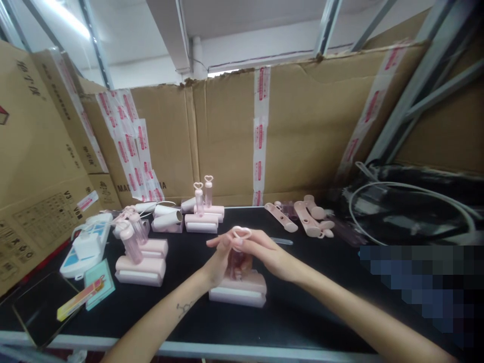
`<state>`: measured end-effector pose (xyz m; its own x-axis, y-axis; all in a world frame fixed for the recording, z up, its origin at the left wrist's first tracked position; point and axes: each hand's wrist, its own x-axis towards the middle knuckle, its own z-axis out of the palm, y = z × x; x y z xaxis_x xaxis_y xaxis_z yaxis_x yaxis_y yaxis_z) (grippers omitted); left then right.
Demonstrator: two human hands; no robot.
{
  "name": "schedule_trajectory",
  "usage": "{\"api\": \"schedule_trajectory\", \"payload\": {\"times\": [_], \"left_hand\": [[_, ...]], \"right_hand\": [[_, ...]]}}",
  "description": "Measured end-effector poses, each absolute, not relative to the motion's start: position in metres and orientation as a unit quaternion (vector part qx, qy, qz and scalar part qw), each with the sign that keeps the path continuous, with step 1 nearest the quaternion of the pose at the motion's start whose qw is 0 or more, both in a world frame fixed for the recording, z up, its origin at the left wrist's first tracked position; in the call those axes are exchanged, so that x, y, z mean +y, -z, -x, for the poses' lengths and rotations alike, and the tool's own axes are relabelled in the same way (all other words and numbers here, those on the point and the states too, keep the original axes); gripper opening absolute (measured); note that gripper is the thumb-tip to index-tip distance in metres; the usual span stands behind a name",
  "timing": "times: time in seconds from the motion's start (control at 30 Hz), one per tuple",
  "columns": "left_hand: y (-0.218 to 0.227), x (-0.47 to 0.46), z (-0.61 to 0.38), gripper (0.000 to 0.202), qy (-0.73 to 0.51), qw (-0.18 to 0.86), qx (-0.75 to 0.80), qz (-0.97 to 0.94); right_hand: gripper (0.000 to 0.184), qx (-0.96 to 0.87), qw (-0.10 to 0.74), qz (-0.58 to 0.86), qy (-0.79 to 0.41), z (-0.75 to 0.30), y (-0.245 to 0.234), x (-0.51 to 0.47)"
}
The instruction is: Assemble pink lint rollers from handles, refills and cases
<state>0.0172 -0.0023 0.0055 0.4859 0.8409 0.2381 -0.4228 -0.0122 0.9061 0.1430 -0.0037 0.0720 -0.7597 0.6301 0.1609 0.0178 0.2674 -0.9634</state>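
Midway across the black table stands a pink lint roller, its roller head lying flat and its handle upright. The handle is topped by a heart-shaped loop. My left hand is closed round the handle from the left, with some fingers pointing outward. From the right, my right hand is closed over the handle's top, thumb just below the loop. The fingers of both hands hide most of the handle.
Similar lint rollers stand at left and back, near white rolls. Loose pink parts lie back right. A phone, a yellow cutter and a white-blue case lie left. Cardboard walls enclose the back.
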Motion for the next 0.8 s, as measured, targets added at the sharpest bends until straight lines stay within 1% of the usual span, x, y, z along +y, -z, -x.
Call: {"api": "schedule_trajectory", "payload": {"times": [0.1,0.2,0.27,0.33,0.43,0.53,0.6,0.7,0.77,0.8], "left_hand": [[-0.011,-0.01,-0.024,0.074,-0.501,0.65,0.269,-0.505],[-0.019,-0.014,-0.03,0.064,-0.504,0.649,0.32,-0.473],[-0.021,-0.014,-0.032,0.059,-0.504,0.649,0.334,-0.461],[-0.021,-0.014,-0.033,0.054,-0.513,0.645,0.333,-0.458],[-0.019,-0.014,-0.031,0.044,-0.543,0.622,0.324,-0.461],[-0.019,-0.017,-0.031,0.036,-0.571,0.594,0.33,-0.461],[-0.02,-0.018,-0.03,0.034,-0.569,0.589,0.339,-0.462],[-0.02,-0.02,-0.029,0.035,-0.553,0.601,0.335,-0.469],[-0.018,-0.02,-0.028,0.039,-0.546,0.608,0.321,-0.479],[-0.016,-0.02,-0.027,0.042,-0.544,0.608,0.316,-0.484]], "right_hand": [[0.043,-0.759,0.276,0.236,-0.541,-0.139,-0.07,-0.005],[0.038,-0.764,0.336,0.236,-0.498,-0.135,-0.065,-0.005],[0.032,-0.768,0.374,0.225,-0.47,-0.134,-0.06,-0.005],[0.029,-0.769,0.38,0.224,-0.463,-0.132,-0.056,-0.006],[0.029,-0.768,0.386,0.23,-0.456,-0.128,-0.051,-0.008],[0.025,-0.77,0.454,0.21,-0.396,-0.123,-0.046,-0.008],[0.023,-0.768,0.492,0.191,-0.363,-0.119,-0.042,-0.008],[0.021,-0.767,0.523,0.17,-0.331,-0.117,-0.037,-0.008],[0.022,-0.765,0.526,0.175,-0.328,-0.119,-0.038,-0.01],[0.023,-0.765,0.512,0.188,-0.342,-0.121,-0.041,-0.011]]}}
